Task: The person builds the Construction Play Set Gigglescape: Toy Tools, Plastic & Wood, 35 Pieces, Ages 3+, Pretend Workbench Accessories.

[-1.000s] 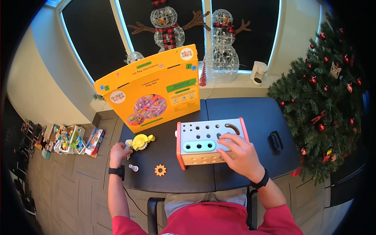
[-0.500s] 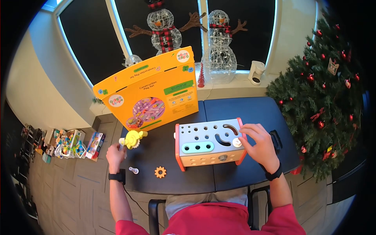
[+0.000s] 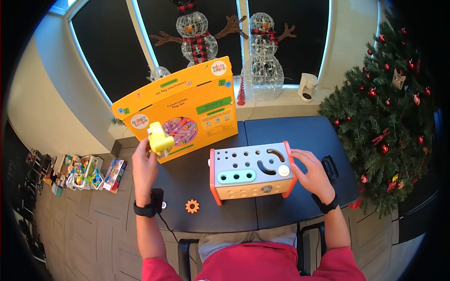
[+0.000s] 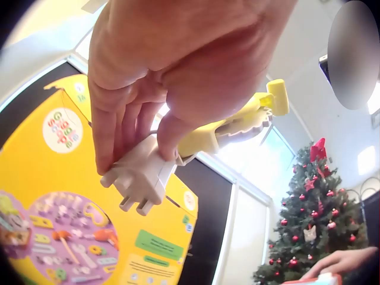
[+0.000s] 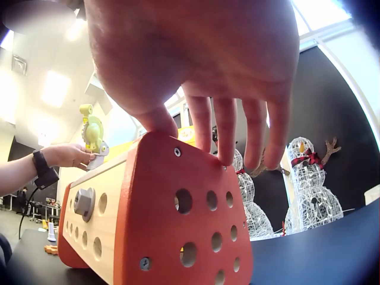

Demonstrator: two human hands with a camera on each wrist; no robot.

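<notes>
My left hand (image 3: pixel 145 164) holds a yellow toy circular saw (image 3: pixel 161 139) up in front of the yellow box. In the left wrist view, thumb and fingers grip its pale grey pronged end (image 4: pixel 141 178); a toothed disc edge shows under the yellow body. The toy workbench (image 3: pixel 226 164) has a holed blue-grey top and red end panels (image 5: pixel 155 202). My right hand (image 3: pixel 313 174) rests at its right end, fingers extended and fingertips on the panel's upper edge. Near that end a white screw head (image 3: pixel 283 170) sits in the top, and a grey nut (image 3: pixel 266 189) on the wooden front.
An orange gear (image 3: pixel 192 206) lies on the black table left of the bench. A pale bolt (image 5: pixel 51 231) stands near it, mostly hidden by my left wrist in the head view. The yellow box (image 3: pixel 187 89) stands behind. A black strap (image 3: pixel 330 167) lies at right.
My left hand has lifted the yellow toy saw off the table and tilted it up. The right hand has slid from the bench top to its right end, uncovering the white screw head.
</notes>
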